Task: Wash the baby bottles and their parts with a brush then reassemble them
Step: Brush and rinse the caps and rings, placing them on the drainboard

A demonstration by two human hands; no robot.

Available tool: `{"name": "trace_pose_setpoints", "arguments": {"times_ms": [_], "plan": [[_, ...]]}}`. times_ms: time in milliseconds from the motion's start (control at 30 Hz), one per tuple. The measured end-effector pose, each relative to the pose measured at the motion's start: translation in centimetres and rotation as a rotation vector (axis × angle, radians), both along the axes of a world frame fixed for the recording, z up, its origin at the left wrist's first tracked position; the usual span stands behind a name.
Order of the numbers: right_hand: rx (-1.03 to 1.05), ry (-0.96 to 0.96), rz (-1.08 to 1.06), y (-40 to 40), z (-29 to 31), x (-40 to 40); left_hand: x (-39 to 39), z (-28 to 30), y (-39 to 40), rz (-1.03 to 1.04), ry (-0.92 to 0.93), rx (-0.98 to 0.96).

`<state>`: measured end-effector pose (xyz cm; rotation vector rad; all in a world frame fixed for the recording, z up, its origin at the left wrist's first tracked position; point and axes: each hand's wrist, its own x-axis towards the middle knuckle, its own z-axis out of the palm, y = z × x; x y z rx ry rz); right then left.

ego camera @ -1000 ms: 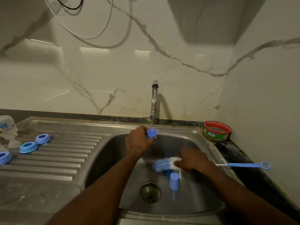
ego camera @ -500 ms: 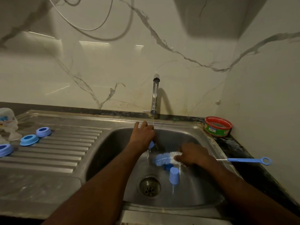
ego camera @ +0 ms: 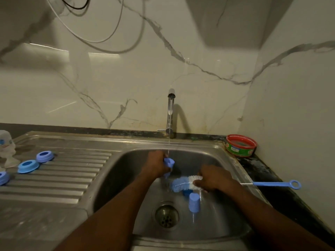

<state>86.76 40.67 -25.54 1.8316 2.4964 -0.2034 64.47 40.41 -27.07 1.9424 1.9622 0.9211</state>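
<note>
Half a second earlier the left hand's fingers had been spread by the tap; now they had closed again around the small blue cap [ego camera: 169, 163], which sat under the thin stream of water [ego camera: 169, 142]. Curled tightly, the left hand [ego camera: 156, 164] gripped that cap over the back half of the sink basin [ego camera: 226, 223]. The right hand [ego camera: 211, 180] was curled round the bottle brush [ego camera: 183, 183] just behind its blue and white bristles, with the brush's blue handle [ego camera: 275, 184] sticking out to the right over the sink rim and onto the dark counter [ego camera: 268, 171]. Below the bristles a second blue cap [ego camera: 194, 202] stood in the basin, beside the drain [ego camera: 166, 216]; a darker blue piece showed just behind it, too hidden to identify. The tap [ego camera: 170, 113] rose from the back edge of the sink. On the ribbed draining board [ego camera: 63, 178] to the left lay three blue collar rings: one [ego camera: 45, 156] farthest back, one [ego camera: 28, 166] next to it, one [ego camera: 2, 177] cut by the frame edge. A clear bottle [ego camera: 6, 147] stood at the far left. A red and green tub [ego camera: 241, 145] sat in the right corner.
</note>
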Motion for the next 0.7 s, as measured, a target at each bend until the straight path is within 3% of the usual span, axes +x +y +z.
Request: {"name": "trace_pose_setpoints", "arguments": {"times_ms": [100, 133, 233, 367, 467, 600, 700], "plan": [[0.021, 0.03, -0.002, 0.5, -0.4, 0.0, 0.5, 1.0, 0.9, 0.056, -0.268, 0.219], [0.021, 0.028, 0.006, 0.5, -0.5, 0.0, 0.6, 1.0, 0.9, 0.058, -0.281, 0.227], [0.014, -0.011, 0.016, 0.1, -0.3, 0.0, 0.7, 0.3, 0.7, 0.082, -0.167, 0.091], [0.012, -0.004, 0.019, -0.1, -0.1, -0.2, 0.2, 0.9, 1.1, 0.14, -0.328, 0.22], [0.002, -0.024, 0.026, -0.1, -0.1, -0.1, 0.0, 0.3, 1.0, 0.161, -0.219, 0.123], [0.01, 0.004, 0.016, 0.0, -0.1, -0.2, -0.2, 0.2, 1.2, 0.139, -0.309, 0.214], [0.012, -0.009, 0.031, -0.1, 0.0, -0.2, -0.2, 0.0, 0.8, 0.16, -0.212, 0.085]]}}
